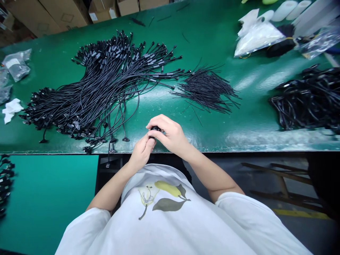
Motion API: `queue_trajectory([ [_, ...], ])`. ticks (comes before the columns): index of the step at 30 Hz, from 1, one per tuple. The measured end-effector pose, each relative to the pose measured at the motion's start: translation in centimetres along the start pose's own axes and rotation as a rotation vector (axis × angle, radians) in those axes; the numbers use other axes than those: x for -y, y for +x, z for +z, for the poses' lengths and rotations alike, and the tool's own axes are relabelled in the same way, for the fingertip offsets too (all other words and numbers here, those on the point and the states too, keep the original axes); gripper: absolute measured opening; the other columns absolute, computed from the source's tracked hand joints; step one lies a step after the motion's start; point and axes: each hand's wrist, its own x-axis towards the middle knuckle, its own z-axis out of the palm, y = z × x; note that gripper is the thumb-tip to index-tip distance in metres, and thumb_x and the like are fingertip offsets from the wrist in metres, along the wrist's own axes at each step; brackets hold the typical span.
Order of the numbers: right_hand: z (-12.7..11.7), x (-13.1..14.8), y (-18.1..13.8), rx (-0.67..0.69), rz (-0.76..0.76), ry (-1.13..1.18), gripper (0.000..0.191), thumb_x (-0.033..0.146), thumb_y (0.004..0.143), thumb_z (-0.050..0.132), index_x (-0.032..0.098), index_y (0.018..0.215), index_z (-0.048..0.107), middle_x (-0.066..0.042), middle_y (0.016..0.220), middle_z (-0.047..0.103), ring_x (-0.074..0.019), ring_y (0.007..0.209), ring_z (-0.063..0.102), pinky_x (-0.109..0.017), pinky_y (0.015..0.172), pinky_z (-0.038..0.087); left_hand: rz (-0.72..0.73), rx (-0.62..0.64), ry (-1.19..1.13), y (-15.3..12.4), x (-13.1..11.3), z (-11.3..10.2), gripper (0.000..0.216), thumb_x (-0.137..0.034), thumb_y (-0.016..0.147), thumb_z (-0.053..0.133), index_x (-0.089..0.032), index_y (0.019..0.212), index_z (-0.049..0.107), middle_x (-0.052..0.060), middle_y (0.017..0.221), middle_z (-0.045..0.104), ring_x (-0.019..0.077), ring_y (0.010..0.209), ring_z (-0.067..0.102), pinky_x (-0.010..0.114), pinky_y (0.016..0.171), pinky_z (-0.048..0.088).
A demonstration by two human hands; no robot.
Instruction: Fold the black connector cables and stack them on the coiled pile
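Observation:
Close to the table's front edge, my two hands meet around a small black bundle [156, 129], which looks like a coiled cable; most of it is hidden by fingers. My right hand [171, 135] is closed over it, with the thumb and fingers curled round its top and side. From below, my left hand [142, 151] pinches its lower end. Left of my hands lies a large heap of black cables [106, 81] with plug ends and grey sleeves. Beyond my hands is a loose pile of thin black ties [208, 88].
At the right is a stack of bundled black cables [308, 99]. White plastic bags [259, 37] and rolls [285, 10] lie at the back right. Clear bags [17, 65] and crumpled white paper [12, 109] are at the far left. Cardboard boxes [63, 16] stand behind the green table [212, 136].

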Motion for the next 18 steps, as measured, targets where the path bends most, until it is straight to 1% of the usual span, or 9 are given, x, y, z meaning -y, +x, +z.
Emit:
queue_trajectory([
  [2, 0.1, 0.1, 0.0, -0.012, 0.028, 0.005, 0.014, 0.028, 0.092, 0.051, 0.019, 0.088, 0.061, -0.005, 0.092, 0.064, -0.0155, 0.089, 0.059, -0.030, 0.081, 0.048, 0.069, -0.063, 0.126, 0.0, -0.3, -0.2, 0.031, -0.047, 0.088, 0.056, -0.020, 0.075, 0.059, 0.000, 0.067, 0.049, 0.0135, 0.062, 0.042, 0.025, 0.059, 0.036],
  [3, 0.2, 0.1, 0.0, -0.019, 0.033, 0.030, 0.014, 0.028, 0.092, 0.051, 0.019, 0.089, 0.061, -0.005, 0.093, 0.064, -0.0155, 0.089, 0.059, -0.030, 0.082, 0.048, 0.085, -0.078, 0.153, 0.0, -0.5, -0.3, 0.031, -0.047, 0.087, 0.057, -0.020, 0.072, 0.059, 0.001, 0.067, 0.050, 0.0144, 0.064, 0.043, 0.026, 0.062, 0.036],
  [5, 0.1, 0.1, -0.2, -0.027, 0.031, 0.100, 0.013, 0.026, 0.092, 0.051, 0.019, 0.091, 0.061, -0.005, 0.094, 0.064, -0.0153, 0.090, 0.060, -0.030, 0.083, 0.049, 0.060, -0.046, 0.123, 0.0, -0.7, -0.3, 0.037, -0.051, 0.088, 0.054, -0.019, 0.069, 0.056, 0.001, 0.066, 0.049, 0.0142, 0.063, 0.043, 0.027, 0.061, 0.036],
  [7, 0.0, 0.0, -0.4, -0.023, 0.025, 0.148, 0.012, 0.026, 0.092, 0.051, 0.019, 0.089, 0.061, -0.004, 0.093, 0.065, -0.0153, 0.090, 0.060, -0.031, 0.082, 0.049, -0.008, 0.027, 0.016, 0.0, -0.7, -0.1, 0.043, -0.054, 0.091, 0.047, -0.018, 0.067, 0.051, 0.000, 0.063, 0.046, 0.0118, 0.057, 0.039, 0.026, 0.055, 0.034],
  [9, -0.1, -0.1, -0.7, -0.017, 0.031, 0.153, 0.014, 0.025, 0.093, 0.049, 0.019, 0.092, 0.062, -0.004, 0.091, 0.065, -0.0144, 0.087, 0.061, -0.030, 0.081, 0.050, -0.070, 0.071, -0.117, 0.0, -0.5, 0.3, 0.044, -0.055, 0.092, 0.045, -0.018, 0.067, 0.047, -0.002, 0.063, 0.042, 0.0094, 0.052, 0.035, 0.024, 0.050, 0.032],
  [12, -0.1, -0.3, -1.0, 0.008, 0.046, 0.150, 0.024, 0.023, 0.097, 0.039, 0.019, 0.107, 0.060, -0.003, 0.091, 0.064, -0.0115, 0.081, 0.061, -0.027, 0.079, 0.050, -0.138, 0.084, -0.270, 0.0, -0.4, 1.0, 0.041, -0.053, 0.087, 0.055, -0.018, 0.069, 0.047, -0.003, 0.063, 0.040, 0.0071, 0.051, 0.034, 0.022, 0.047, 0.032],
  [14, -0.2, -0.8, -1.0, 0.042, 0.058, 0.192, 0.028, 0.023, 0.098, 0.035, 0.019, 0.112, 0.058, -0.002, 0.089, 0.064, -0.0106, 0.080, 0.061, -0.026, 0.079, 0.050, -0.190, 0.100, -0.354, 0.0, -0.5, 1.2, 0.039, -0.051, 0.083, 0.062, -0.017, 0.070, 0.048, -0.004, 0.063, 0.041, 0.0060, 0.050, 0.034, 0.021, 0.046, 0.031],
  [16, -0.2, -1.5, -0.9, 0.065, 0.094, 0.293, 0.026, 0.028, 0.098, 0.037, 0.019, 0.111, 0.057, -0.003, 0.089, 0.064, -0.0119, 0.085, 0.063, -0.027, 0.083, 0.050, -0.238, 0.119, -0.443, 0.2, -0.7, 1.3, 0.037, -0.047, 0.080, 0.068, -0.016, 0.071, 0.049, -0.004, 0.063, 0.042, 0.0047, 0.048, 0.033, 0.019, 0.044, 0.029],
  [18, 0.0, -2.4, -1.0, 0.014, 0.169, 0.413, 0.030, 0.036, 0.099, 0.037, 0.020, 0.120, 0.050, -0.006, 0.101, 0.065, -0.0145, 0.096, 0.063, -0.031, 0.088, 0.051, -0.251, 0.105, -0.520, 0.6, -0.8, 1.2, 0.032, -0.042, 0.078, 0.071, -0.015, 0.076, 0.055, -0.004, 0.064, 0.043, 0.0041, 0.048, 0.034, 0.019, 0.045, 0.031],
])
